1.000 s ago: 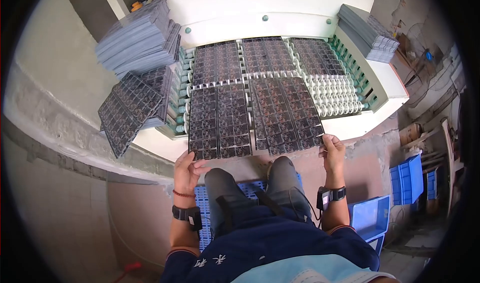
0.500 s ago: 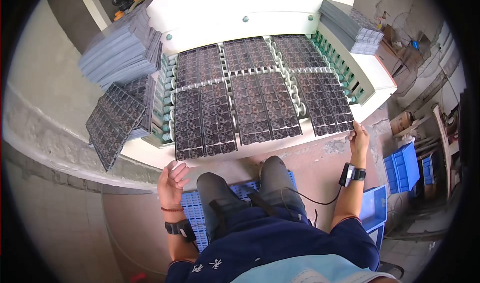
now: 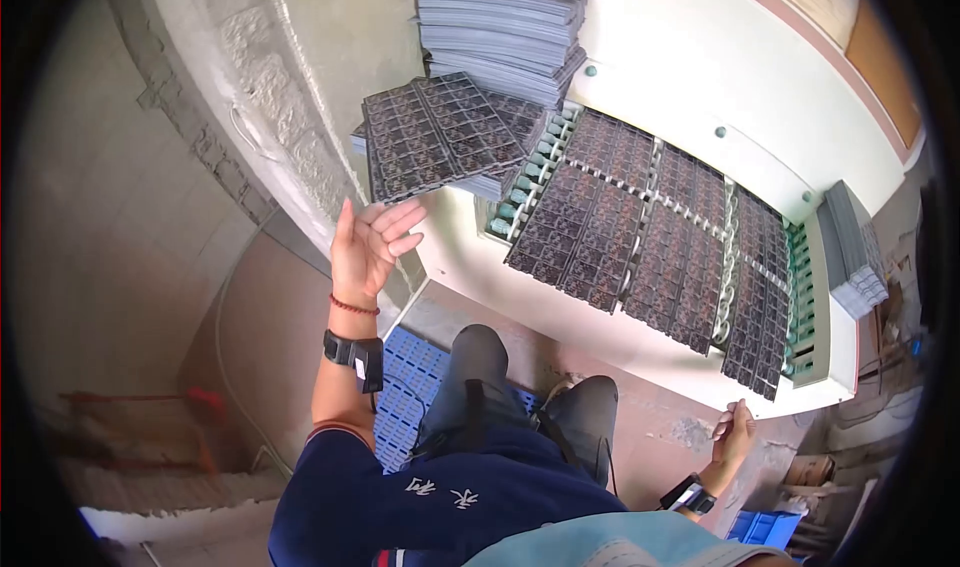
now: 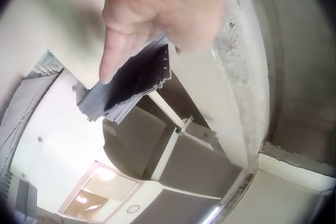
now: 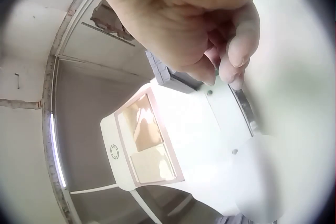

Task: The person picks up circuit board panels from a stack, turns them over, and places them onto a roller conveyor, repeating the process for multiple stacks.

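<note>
Dark panels with a grid of printed squares, like circuit board panels, lie in two rows on the roller conveyor [image 3: 530, 172] of a white machine. My left hand [image 3: 372, 252] is palm up with fingers spread, just below the corner of a loose gridded panel [image 3: 440, 132] lying askew on a pile. It holds nothing. My right hand [image 3: 735, 432] is at the machine's front edge, near the near end of the front right panel [image 3: 755, 337]. In the right wrist view its fingers [image 5: 239, 50] bend loosely around nothing.
A tall stack of grey panels [image 3: 500, 27] stands on the machine's left side, a smaller stack [image 3: 853, 242] on its right. A rough wall ledge [image 3: 270, 97] runs along the left. Under my legs lies a blue slatted mat [image 3: 410, 392]; a blue bin [image 3: 765, 527] sits low right.
My right hand slid a panel right into the front right place and let go of it. My left hand moved from the conveyor's front to the pile at left. The head view turned left.
</note>
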`<act>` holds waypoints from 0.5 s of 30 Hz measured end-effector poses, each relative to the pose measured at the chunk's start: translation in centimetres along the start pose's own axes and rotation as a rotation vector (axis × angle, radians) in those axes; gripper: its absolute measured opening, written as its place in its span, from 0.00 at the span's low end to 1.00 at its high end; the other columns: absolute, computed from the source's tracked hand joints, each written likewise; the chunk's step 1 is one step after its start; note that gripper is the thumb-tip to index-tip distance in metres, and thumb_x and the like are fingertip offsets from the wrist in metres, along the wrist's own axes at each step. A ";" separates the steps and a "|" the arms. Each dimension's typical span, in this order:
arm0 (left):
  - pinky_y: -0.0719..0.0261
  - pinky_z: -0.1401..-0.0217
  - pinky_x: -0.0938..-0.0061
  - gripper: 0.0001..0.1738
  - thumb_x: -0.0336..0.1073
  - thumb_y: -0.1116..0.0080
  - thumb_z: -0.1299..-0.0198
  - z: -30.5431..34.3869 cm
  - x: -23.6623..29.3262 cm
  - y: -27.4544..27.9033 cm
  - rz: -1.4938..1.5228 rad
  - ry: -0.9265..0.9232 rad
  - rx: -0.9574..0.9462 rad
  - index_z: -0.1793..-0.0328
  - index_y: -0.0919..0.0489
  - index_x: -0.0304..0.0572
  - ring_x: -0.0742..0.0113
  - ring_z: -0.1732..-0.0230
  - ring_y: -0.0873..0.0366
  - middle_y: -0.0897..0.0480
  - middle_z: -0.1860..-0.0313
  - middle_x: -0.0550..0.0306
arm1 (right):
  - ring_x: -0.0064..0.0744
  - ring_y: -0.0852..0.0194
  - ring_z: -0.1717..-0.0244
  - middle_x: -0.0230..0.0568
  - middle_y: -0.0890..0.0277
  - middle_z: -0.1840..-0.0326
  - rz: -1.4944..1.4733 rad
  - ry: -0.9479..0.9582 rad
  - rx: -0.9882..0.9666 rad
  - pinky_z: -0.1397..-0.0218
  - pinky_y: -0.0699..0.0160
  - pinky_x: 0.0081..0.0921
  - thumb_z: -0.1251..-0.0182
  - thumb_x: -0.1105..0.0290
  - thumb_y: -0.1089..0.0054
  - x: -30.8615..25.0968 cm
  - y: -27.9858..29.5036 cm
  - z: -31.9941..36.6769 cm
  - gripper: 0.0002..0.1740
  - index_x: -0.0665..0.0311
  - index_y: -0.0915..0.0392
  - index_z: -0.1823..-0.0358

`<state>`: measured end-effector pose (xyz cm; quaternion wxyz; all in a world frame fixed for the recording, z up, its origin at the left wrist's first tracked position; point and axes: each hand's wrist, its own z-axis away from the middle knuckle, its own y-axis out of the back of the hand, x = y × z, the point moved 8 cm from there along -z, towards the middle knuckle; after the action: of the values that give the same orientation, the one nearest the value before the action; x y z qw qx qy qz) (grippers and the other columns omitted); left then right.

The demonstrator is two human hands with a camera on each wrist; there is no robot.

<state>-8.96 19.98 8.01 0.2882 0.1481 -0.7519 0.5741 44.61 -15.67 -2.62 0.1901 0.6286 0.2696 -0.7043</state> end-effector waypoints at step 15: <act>0.15 0.73 0.68 0.11 0.27 0.58 0.41 -1.5 2.4 -2.6 -0.143 -0.054 0.144 0.61 0.34 0.19 0.40 0.61 0.22 0.27 0.59 0.38 | 0.18 0.31 0.81 0.36 0.25 0.76 0.378 0.278 -0.782 0.82 0.31 0.13 0.42 0.63 0.42 -13.5 -38.7 0.3 0.13 0.68 0.24 0.66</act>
<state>-8.99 20.90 11.74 0.2968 0.2368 -0.7038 0.6004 22.73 13.44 16.17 0.5004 0.6364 0.4188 -0.4114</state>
